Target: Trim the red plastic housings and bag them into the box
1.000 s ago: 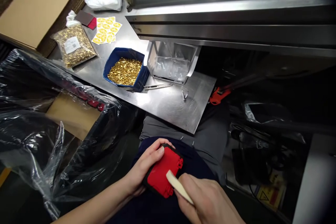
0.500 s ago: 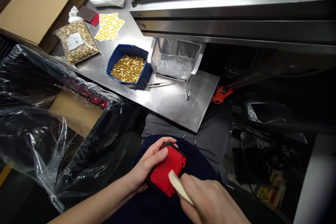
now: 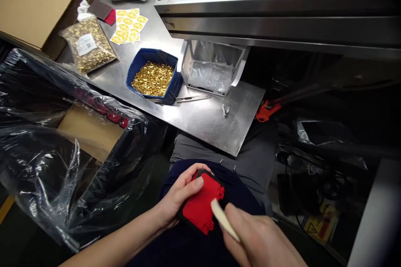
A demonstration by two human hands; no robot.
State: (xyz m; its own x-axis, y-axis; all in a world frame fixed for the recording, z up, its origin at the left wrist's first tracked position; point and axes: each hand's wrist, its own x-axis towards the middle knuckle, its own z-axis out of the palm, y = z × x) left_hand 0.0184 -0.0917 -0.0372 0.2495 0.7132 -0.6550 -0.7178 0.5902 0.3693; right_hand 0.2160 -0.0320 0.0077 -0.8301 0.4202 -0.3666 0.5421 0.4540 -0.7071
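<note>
Above my lap, my left hand grips a red and black plastic case, thumb on its red face and fingers wrapped round the far edge. Small hinge-like red parts show along the case's right side. My right hand is closed on a flat, cream-coloured strip with a rounded end; its material I cannot make out. The strip's tip is by the right edge of the case, and whether it touches is unclear.
On the metal table stand a blue bin of small brass-coloured parts and a grey bin holding clear bags. A bag of brass parts, orange stickers and tweezers lie there too. A plastic-lined box is at left.
The cream strip in my right hand has moved right, from over the red face to the case's right edge. My left hand keeps its hold on the case.
</note>
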